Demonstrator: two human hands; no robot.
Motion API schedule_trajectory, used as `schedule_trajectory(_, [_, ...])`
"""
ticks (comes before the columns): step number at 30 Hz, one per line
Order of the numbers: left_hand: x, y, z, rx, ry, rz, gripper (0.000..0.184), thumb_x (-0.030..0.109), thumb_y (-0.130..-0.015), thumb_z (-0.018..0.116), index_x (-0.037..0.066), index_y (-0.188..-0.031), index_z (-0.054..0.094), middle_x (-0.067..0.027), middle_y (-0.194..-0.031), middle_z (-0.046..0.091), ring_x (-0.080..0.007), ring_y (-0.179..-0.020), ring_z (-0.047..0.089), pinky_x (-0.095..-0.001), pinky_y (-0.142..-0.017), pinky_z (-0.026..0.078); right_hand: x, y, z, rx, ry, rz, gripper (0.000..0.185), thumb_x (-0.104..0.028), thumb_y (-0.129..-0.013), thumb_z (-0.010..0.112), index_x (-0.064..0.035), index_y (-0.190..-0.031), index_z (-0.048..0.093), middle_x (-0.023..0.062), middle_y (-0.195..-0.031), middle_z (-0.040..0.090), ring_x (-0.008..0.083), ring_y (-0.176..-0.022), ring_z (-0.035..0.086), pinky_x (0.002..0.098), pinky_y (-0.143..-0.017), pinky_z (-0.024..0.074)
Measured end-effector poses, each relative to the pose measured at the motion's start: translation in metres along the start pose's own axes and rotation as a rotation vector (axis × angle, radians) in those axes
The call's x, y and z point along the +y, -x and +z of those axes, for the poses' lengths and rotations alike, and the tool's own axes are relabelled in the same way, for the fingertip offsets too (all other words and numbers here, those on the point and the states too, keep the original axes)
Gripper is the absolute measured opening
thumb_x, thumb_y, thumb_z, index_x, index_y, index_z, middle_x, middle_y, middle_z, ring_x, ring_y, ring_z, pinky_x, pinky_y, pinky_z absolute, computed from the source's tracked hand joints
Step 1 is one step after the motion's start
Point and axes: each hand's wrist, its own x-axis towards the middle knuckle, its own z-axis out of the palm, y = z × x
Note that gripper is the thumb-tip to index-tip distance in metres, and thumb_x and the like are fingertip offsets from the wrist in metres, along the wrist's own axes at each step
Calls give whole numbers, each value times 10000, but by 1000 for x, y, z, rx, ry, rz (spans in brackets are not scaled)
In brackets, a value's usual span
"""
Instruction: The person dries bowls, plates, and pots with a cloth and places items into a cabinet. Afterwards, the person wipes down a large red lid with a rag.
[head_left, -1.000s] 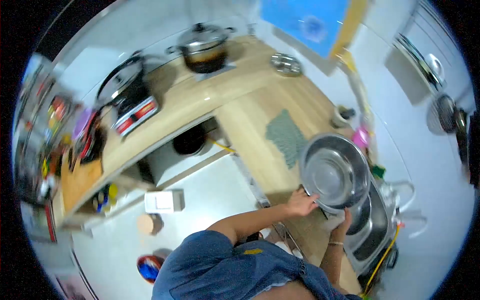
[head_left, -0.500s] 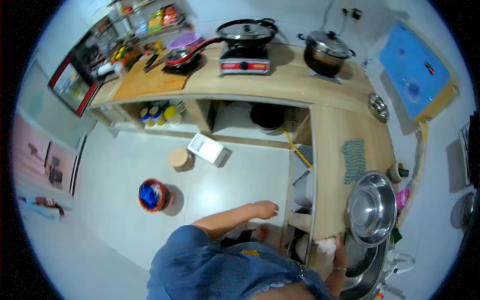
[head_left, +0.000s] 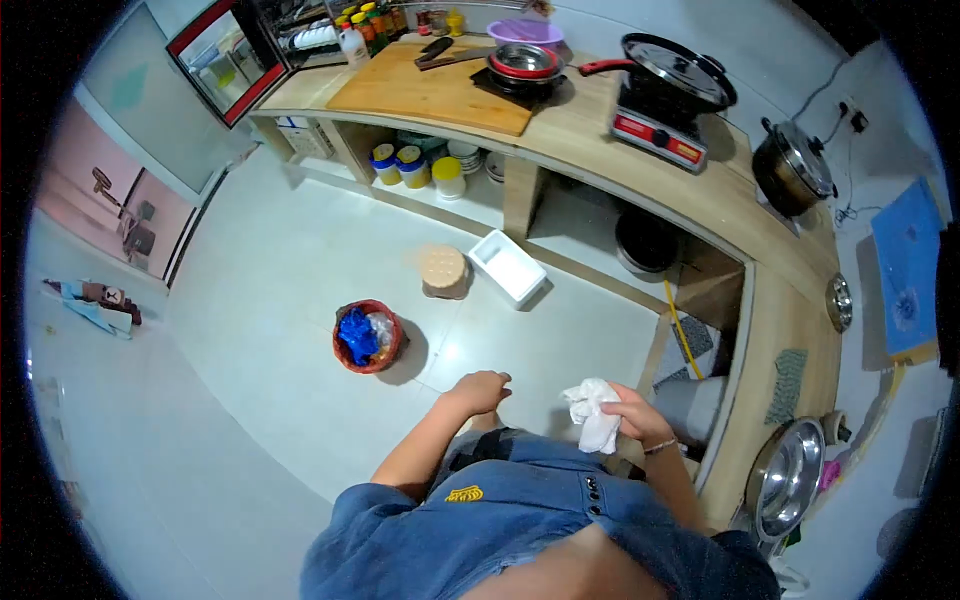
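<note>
My right hand (head_left: 637, 417) holds a crumpled white tissue (head_left: 594, 416) in front of my body, over the floor beside the counter. The thumb and fingers pinch it on its right side, and loose folds hang down. To the left, my left hand (head_left: 482, 391) hovers over the floor with its fingers curled closed. Whatever may be inside those fingers is too small or hidden to make out. Nearest to it on the floor is a red bin (head_left: 366, 366) with blue and white plastic bags in it.
A round stool (head_left: 444, 272) and a white foam box (head_left: 508, 266) stand on the floor ahead. The wooden counter (head_left: 800, 310) curves along the right, with a steel basin (head_left: 790, 478). A pan (head_left: 681, 72) on a portable stove (head_left: 657, 138) and a lidded pot (head_left: 794, 168) stand further back.
The view has turned left. My right hand has come away from the sink edge with the white tissue and is now in front of my body. My left hand remains curled.
</note>
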Motion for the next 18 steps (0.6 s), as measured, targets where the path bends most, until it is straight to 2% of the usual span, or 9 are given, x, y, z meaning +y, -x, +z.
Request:
schedule_trajectory(3, [-53, 15, -35, 114, -7, -92, 317, 280, -812, 468, 77, -1051, 519, -145, -939, 582, -300, -885, 551, -405, -726, 445, -4, -70, 26, -15, 8, 128, 346, -37, -837, 437, 57, -1163, 366, 114, -1057, 507, 175, -937, 520, 286, -820, 432])
schedule_trajectory(7, [-111, 19, -67, 157, -39, -176, 315, 276, -808, 476, 63, -1036, 519, -155, -914, 585, -305, -866, 556, -414, -710, 448, -15, -141, 46, 55, 126, 100, 345, -75, -841, 457, 49, -1155, 388, 92, -1031, 518, 150, -910, 520, 262, -782, 440])
schedule_trajectory(15, [-153, -29, -123, 115, 122, -124, 334, 280, -817, 463, 64, -1067, 508, -182, -936, 575, -332, -883, 544, -421, -745, 434, -60, -217, 46, 196, 352, 132, 342, -167, -830, 517, 39, -1097, 462, 68, -952, 561, 122, -819, 543, 236, -721, 446])
schedule_trajectory(18, [-172, -62, -149, 162, 141, -67, 342, 282, -817, 463, 63, -1076, 503, -186, -950, 570, -333, -895, 540, -422, -754, 430, -82, -258, 38, 170, 307, 71, 346, -183, -826, 528, 46, -1079, 470, 79, -944, 566, 123, -803, 552, 238, -690, 459])
